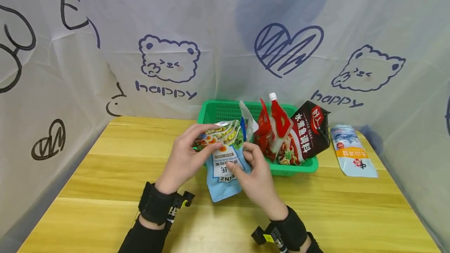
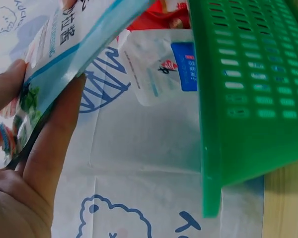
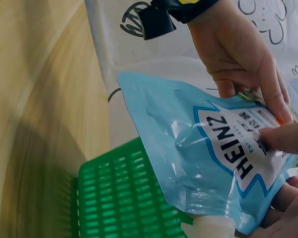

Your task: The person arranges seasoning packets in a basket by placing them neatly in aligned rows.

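While the left hand and right hand pinch the blue pouch, thumbs on its front, mid-frame and not yet set down, several packets already stand in the green basket behind; an orange-banded packet lies outside it, frame right.

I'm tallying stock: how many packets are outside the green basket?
2: the Heinz packet, held by the left hand and right hand; the orange-banded packet on the table, right of the basket. More may hide behind it.
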{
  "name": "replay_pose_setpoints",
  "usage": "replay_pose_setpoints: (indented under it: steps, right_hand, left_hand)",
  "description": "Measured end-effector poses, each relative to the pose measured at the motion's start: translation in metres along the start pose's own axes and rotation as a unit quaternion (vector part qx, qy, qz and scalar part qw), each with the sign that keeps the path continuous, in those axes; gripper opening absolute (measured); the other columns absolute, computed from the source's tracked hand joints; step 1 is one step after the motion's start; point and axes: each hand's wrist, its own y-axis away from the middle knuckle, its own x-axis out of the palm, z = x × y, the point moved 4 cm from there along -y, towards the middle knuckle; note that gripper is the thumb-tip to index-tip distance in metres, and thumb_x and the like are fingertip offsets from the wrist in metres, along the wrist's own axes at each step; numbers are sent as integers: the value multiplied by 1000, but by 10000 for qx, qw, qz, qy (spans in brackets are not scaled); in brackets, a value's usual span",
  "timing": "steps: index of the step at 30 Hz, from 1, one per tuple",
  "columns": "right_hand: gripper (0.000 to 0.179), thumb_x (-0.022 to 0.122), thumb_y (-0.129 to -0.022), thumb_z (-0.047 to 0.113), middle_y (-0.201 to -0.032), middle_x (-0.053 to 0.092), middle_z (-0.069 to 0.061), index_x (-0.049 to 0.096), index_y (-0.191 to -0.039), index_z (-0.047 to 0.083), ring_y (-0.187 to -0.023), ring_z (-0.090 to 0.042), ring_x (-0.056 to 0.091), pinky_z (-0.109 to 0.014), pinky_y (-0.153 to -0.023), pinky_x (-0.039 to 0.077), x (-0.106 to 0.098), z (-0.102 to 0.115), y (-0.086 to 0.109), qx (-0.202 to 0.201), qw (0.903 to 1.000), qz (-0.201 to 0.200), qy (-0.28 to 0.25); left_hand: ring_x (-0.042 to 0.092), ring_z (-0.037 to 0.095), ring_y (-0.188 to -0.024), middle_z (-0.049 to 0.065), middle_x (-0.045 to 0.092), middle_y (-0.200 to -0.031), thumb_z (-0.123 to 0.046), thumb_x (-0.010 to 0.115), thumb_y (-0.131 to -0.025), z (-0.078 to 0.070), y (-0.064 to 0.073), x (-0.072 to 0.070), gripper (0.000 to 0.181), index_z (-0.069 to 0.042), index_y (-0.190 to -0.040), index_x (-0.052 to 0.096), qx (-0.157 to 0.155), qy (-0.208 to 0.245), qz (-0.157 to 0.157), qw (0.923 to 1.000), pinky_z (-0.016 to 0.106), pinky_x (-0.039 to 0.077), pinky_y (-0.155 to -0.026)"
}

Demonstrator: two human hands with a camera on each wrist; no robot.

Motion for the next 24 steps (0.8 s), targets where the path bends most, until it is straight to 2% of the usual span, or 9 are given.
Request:
replay_pose_setpoints:
  steps: [5,9,13,17,20,24]
  right_hand:
    - [50,74,-95,2,-126,71,-19,50,-138,0,-110,-29,70,-29,-85,58,-9,0,-2,-61,9995,-196,251]
    - [45,75,-95,5,-122,72,-16,56,-135,2,-106,-23,69,-26,-82,56,-17,-1,-4,103,9989,-299,350]
    - [48,76,-94,5,-124,71,-17,54,-137,3,-100,-18,71,-26,-78,59,-21,-3,-6,394,9986,-339,123]
    - [52,77,-93,1,-126,70,-19,53,-139,2,-101,-17,71,-27,-78,60,-23,-4,-6,550,9971,-451,-274]
    - [49,78,-91,0,-121,71,-20,58,-135,2,-98,-17,73,-28,-77,61,-22,-4,-5,502,9972,-423,-364]
    - [41,80,-90,2,-114,72,-19,65,-128,3,-93,-17,74,-31,-74,63,-21,-2,-4,333,9984,-372,-279]
  left_hand:
    - [70,18,-89,9,66,-119,-4,80,-90,-3,0,0,44,-8,-132,66,148,179,-310,9993,28,62,-69]
    - [71,20,-89,14,64,-122,4,77,-90,-5,0,-3,41,0,-127,61,270,400,-618,9969,29,63,-68]
    - [72,18,-93,17,61,-124,14,72,-90,-7,0,-8,36,8,-121,56,442,785,-959,9913,30,63,-70]
    - [71,15,-99,13,58,-125,17,68,-91,-8,0,-10,33,13,-118,51,532,1224,-1240,9833,29,63,-76]
    - [71,14,-101,10,57,-125,17,68,-91,-7,0,-10,31,14,-117,50,550,1342,-1310,9807,28,62,-77]
    - [71,13,-102,7,56,-126,15,68,-92,-6,0,-8,28,14,-114,49,512,1427,-1185,9813,28,62,-78]
